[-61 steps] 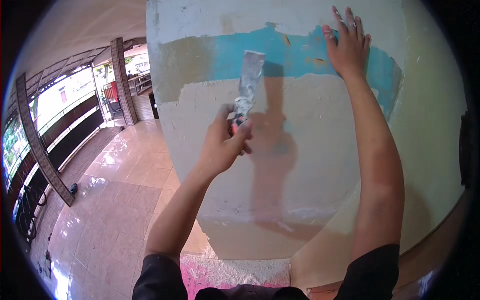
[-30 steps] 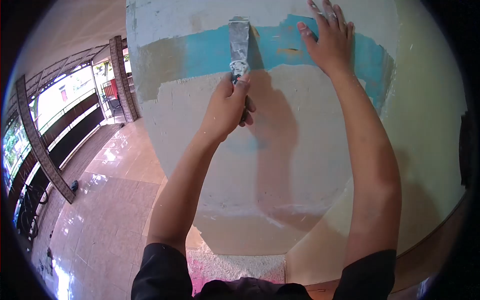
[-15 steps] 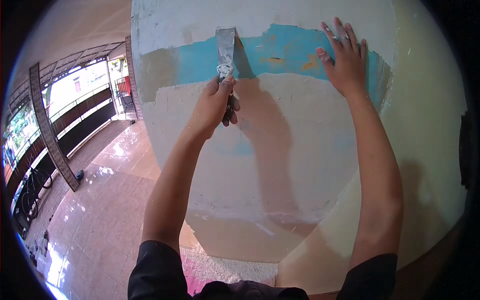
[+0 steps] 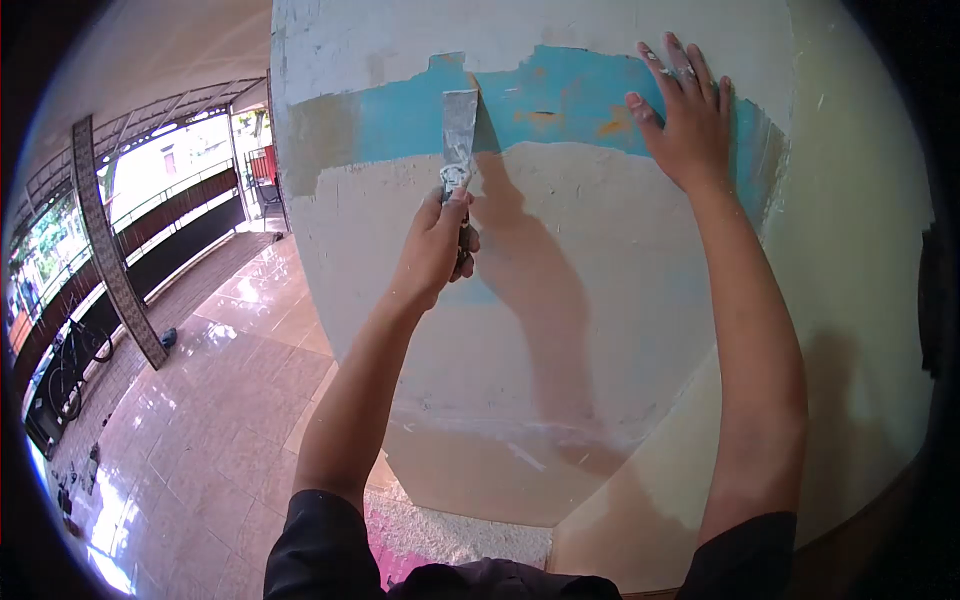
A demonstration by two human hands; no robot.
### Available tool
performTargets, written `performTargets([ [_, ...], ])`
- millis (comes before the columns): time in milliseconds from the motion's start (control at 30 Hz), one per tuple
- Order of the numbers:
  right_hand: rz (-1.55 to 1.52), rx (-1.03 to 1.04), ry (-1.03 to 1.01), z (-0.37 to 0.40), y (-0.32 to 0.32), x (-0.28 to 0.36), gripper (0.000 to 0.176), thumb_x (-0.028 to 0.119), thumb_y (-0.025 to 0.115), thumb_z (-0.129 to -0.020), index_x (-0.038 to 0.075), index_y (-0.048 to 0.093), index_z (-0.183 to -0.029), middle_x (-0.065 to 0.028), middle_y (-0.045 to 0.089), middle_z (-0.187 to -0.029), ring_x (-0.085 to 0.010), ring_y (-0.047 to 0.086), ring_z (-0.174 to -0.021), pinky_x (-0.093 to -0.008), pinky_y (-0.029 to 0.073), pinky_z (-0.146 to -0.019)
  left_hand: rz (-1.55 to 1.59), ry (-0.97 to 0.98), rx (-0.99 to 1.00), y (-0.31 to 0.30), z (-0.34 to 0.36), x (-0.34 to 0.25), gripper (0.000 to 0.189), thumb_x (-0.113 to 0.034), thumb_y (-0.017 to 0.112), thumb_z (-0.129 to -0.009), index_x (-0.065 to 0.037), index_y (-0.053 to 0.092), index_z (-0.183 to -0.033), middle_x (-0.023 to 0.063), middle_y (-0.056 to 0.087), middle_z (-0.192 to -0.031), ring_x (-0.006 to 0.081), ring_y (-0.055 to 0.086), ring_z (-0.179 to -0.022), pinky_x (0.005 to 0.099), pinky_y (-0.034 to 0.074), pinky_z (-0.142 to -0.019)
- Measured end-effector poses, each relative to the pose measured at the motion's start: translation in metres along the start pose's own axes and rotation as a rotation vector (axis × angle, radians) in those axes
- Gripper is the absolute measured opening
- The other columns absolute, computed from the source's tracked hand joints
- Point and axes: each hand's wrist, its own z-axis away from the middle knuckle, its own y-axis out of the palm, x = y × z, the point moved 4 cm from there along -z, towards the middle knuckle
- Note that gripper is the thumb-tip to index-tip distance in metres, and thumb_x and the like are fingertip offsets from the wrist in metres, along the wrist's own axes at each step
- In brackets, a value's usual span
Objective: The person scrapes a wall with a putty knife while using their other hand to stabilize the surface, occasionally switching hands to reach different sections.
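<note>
My left hand (image 4: 437,243) is wrapped round the handle of a putty knife (image 4: 460,130), its metal blade pointing up against the wall. White paste coats the base of the blade. Behind it runs a band of exposed turquoise paint (image 4: 400,118) with orange-brown patches, bordered above and below by pale wall coating (image 4: 420,30). My right hand (image 4: 692,130) lies on the wall at the right end of the band, fingers spread and white-smudged, holding nothing.
Beneath the wall lies a pink sheet (image 4: 390,555) strewn with pale flakes (image 4: 470,535). To the left stretches a shiny tiled floor (image 4: 220,430), with a pillar (image 4: 115,250), a bicycle (image 4: 75,365) and a dark railing (image 4: 190,250) beyond. A yellowish wall (image 4: 860,250) meets this one at right.
My left hand has drawn the putty knife down and slightly right, and a small notch of turquoise now shows above the blade at the band's upper edge. My right hand stays in place.
</note>
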Motion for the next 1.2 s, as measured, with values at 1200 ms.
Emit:
performTargets([
  [1200, 0.003, -0.009, 0.015, 0.002, -0.004, 0.005, 0.053, 0.048, 0.053, -0.1, 0.033, 0.046, -0.15, 0.002, 0.034, -0.163, -0.0257, 0.027, -0.151, -0.057, 0.017, -0.122, 0.028, 0.011, 0.083, 0.01, -0.006, -0.026, 0.041, -0.043, 0.033, -0.108, -0.007, 0.051, -0.117, 0.007, 0.06, -0.075, 0.0118, 0.049, -0.046, 0.0255, 0.033, -0.043],
])
